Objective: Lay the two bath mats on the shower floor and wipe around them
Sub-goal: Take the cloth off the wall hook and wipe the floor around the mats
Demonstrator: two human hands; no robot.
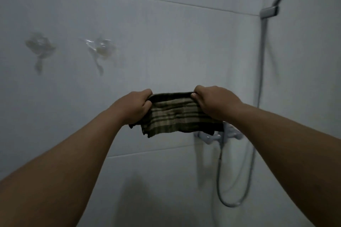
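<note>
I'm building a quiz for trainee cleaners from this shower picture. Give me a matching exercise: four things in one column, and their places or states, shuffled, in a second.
Things:
1. dark plaid cloth
2. two clear plastic suction hooks
3. grey shower hose
4. chrome rail bracket

Places or states:
A. hangs in a loop at lower right
B. stretched between the left hand and the right hand
C. high in the corner, upper right
D. stuck on the wall tiles, left

Pairs: 1-B, 2-D, 3-A, 4-C

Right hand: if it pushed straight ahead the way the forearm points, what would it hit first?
Most likely the tiled wall behind the striped cloth that the right hand grips with the left hand. The mixer tap sits lower; depth is hard to judge.
</note>
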